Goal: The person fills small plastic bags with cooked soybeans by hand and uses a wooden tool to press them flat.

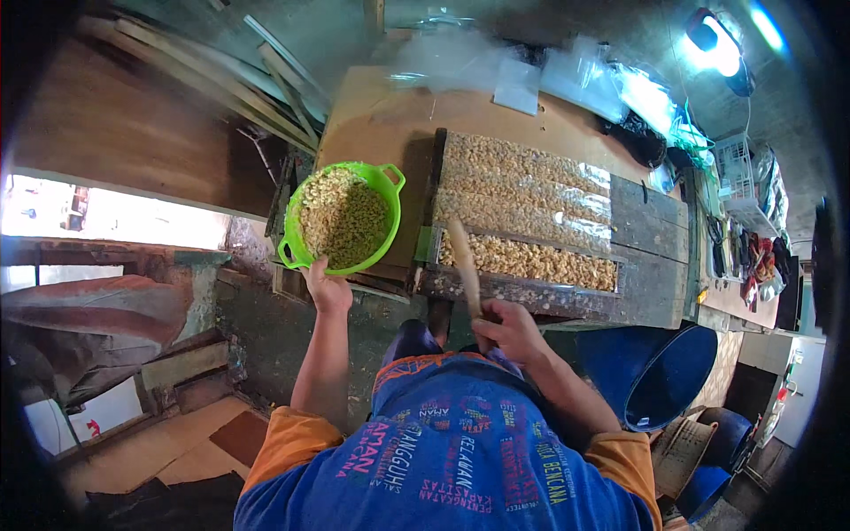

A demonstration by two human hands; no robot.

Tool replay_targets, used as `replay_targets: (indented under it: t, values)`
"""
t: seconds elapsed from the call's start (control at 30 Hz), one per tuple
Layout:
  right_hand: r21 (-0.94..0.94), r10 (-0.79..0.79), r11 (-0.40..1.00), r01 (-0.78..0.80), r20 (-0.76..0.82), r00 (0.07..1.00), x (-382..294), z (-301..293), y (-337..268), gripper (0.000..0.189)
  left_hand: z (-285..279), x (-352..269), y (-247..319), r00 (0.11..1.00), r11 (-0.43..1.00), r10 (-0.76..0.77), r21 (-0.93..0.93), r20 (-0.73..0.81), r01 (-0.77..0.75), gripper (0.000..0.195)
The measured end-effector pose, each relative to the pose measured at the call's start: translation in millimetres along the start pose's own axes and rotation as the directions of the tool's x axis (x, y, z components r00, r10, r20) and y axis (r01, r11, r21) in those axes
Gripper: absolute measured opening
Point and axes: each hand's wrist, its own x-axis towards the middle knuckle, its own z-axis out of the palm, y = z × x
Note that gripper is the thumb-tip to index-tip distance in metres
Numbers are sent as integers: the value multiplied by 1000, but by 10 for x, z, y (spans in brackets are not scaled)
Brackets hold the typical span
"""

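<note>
My left hand (327, 288) grips the near rim of a lime-green plastic basin (392, 219) with two loop handles. Pale beans (335, 212), apparently soybeans, fill much of it, partly in shadow. In my right hand (514, 330) is a long flat wooden stick (467, 265), its far end raised over the left end of a dark wooden mould (491, 284). The nearest row of beans (531, 260) lies along this mould. Beyond it, several rows of beans (518, 182) lie side by side under shiny clear plastic.
Grey wooden boards (654, 245) adjoin the mould on the right. Plastic sheets (516, 86) and bags lie at the worktable's (372, 106) far edge. A blue drum (674, 378) stands at lower right, near a white wire basket (737, 172). Timber lengths (199, 73) lean at upper left.
</note>
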Motion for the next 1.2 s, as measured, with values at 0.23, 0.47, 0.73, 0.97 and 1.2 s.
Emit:
replay_targets:
  t: [0.23, 0.47, 0.73, 0.97, 1.2]
  values:
    - [184, 78, 980, -75, -10, 997, 278, 257, 172, 21, -128, -12, -12, 999, 998, 10, 62, 31, -12, 67]
    - [-224, -10, 974, -29, -172, 985, 109, 326, 235, 25, -362, 59, -137, 997, 987, -59, 150, -44, 65, 42]
    - [-27, 6, 1000, -16, -335, 942, 40, 39, 627, 23, -437, 64, -155, 996, 961, -67, 266, -63, 81, 40]
    - [97, 34, 995, 3, -372, 928, -205, -143, 583, 13, -466, 45, -96, 996, 954, -57, 291, -74, 76, 44]
    - [53, 59, 998, -46, -280, 958, -69, -36, 320, 21, -200, -96, 6, 998, 930, -62, 363, -2, 58, 64]
